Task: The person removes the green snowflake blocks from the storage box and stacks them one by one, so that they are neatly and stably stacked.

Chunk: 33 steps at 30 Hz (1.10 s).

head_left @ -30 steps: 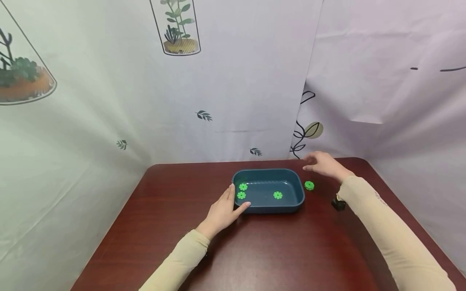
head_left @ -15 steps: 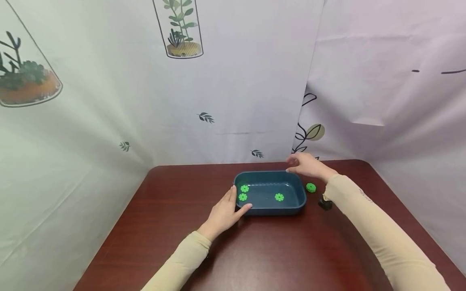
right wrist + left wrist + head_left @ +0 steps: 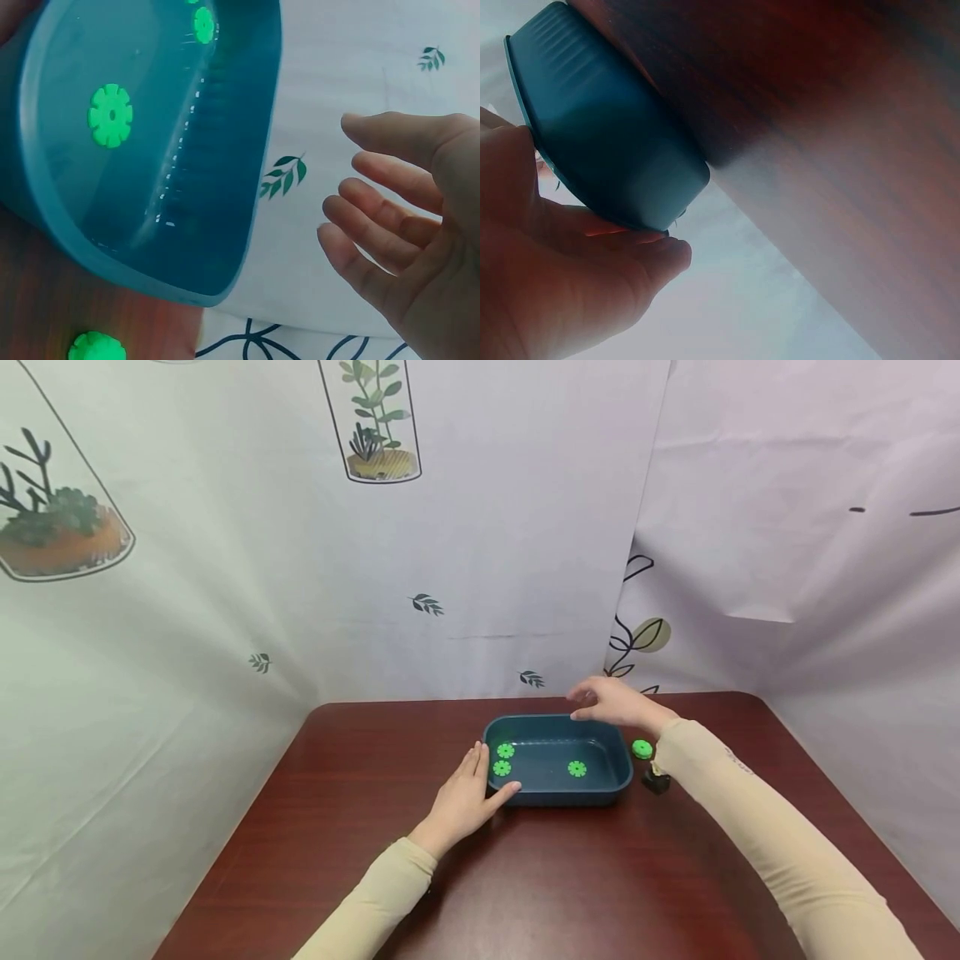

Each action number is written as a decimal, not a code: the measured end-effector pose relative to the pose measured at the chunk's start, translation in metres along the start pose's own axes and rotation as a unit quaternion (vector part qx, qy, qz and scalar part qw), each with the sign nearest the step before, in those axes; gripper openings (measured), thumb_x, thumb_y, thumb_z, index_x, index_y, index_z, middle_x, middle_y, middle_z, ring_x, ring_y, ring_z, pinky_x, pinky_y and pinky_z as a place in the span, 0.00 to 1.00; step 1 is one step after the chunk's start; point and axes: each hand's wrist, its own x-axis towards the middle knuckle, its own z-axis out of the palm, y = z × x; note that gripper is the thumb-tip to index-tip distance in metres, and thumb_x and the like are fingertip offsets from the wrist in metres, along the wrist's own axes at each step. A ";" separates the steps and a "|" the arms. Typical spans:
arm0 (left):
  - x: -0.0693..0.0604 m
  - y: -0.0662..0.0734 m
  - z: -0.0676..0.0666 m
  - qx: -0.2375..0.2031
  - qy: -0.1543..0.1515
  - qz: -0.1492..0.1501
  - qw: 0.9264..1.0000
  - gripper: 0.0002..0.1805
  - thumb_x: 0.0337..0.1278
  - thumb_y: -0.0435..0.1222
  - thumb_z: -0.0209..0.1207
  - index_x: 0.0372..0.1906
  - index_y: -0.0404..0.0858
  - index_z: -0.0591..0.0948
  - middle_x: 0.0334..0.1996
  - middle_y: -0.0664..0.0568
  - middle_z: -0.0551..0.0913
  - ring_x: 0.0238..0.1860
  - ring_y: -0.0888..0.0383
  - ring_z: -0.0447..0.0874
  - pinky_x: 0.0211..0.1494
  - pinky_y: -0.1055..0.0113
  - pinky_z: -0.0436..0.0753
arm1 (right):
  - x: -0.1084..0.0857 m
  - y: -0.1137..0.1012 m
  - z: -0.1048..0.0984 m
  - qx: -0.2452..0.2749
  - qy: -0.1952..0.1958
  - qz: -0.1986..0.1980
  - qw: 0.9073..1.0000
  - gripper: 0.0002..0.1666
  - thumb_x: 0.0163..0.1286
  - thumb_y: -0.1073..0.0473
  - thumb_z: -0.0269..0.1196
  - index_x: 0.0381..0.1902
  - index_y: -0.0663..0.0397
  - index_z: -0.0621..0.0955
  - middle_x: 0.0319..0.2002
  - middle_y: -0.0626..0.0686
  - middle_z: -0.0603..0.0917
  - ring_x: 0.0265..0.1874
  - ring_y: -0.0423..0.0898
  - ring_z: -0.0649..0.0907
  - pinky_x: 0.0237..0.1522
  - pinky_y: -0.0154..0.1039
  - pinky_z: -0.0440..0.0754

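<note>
A dark teal plastic tub (image 3: 540,770) stands on the table. Inside lie three bright green, notched round plastic pieces with centre holes, two at its left end (image 3: 502,768) and one toward the right (image 3: 577,769). My left hand (image 3: 460,802) rests against the tub's left end with fairly straight fingers, the thumb on the front rim. Above the back right rim hovers my right hand (image 3: 615,702); in the right wrist view its fingers are loosely bent and hold nothing. On the table just right of the tub sits a small pile of the same green pieces (image 3: 642,749).
The reddish-brown table (image 3: 360,793) ends close behind the tub at a pale printed cloth wall (image 3: 480,568). More cloth hangs at both sides. A small black device (image 3: 656,781) is at the right wrist.
My right hand has moved left, from above the table right of the tub to above its back right rim. The left hand keeps its place on the tub, and the view has shifted slightly.
</note>
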 end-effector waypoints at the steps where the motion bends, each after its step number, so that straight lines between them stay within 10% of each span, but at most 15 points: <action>1: 0.000 0.000 0.000 0.000 0.000 0.000 1.000 0.54 0.67 0.68 0.47 0.77 0.26 0.56 0.77 0.34 0.55 0.77 0.41 0.55 0.74 0.52 0.63 | 0.000 0.001 0.001 0.000 -0.004 0.001 1.000 0.24 0.68 0.57 0.69 0.59 0.60 0.81 0.56 0.60 0.82 0.55 0.57 0.82 0.53 0.54 0.81; 33: -0.001 0.000 0.002 -0.013 0.000 -0.005 1.000 0.55 0.66 0.70 0.45 0.78 0.28 0.55 0.78 0.36 0.55 0.77 0.43 0.55 0.71 0.51 0.69 | -0.003 0.019 0.055 -0.048 -0.135 0.040 0.989 0.22 0.65 0.59 0.72 0.56 0.60 0.83 0.50 0.57 0.84 0.50 0.53 0.82 0.51 0.50 0.82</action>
